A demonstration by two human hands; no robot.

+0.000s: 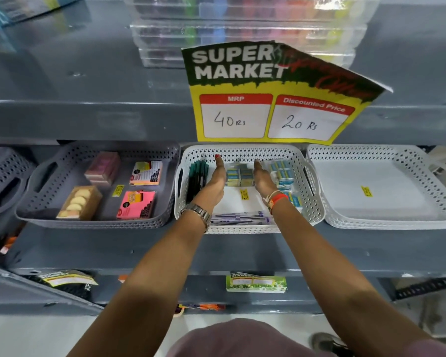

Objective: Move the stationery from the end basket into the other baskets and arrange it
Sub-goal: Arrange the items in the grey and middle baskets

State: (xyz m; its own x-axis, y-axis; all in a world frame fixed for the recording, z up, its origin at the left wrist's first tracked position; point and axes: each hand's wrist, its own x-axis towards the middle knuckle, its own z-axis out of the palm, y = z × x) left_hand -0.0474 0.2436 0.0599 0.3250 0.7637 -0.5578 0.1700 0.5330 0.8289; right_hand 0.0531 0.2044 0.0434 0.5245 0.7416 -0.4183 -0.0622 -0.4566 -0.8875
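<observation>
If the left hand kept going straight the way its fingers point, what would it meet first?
Most likely the perforated back wall of the middle white basket. The left hand points toward it between the dark pens and the eraser packs; depth is unclear.

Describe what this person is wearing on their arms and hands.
Both forearms are bare, with no sleeves in view. The left wrist carries a silver metal-link watch. The right wrist has a red band beside a pale thread-like band. The left hand shows a red-painted nail at its raised fingertip. The right hand shows no rings that I can make out.
</observation>
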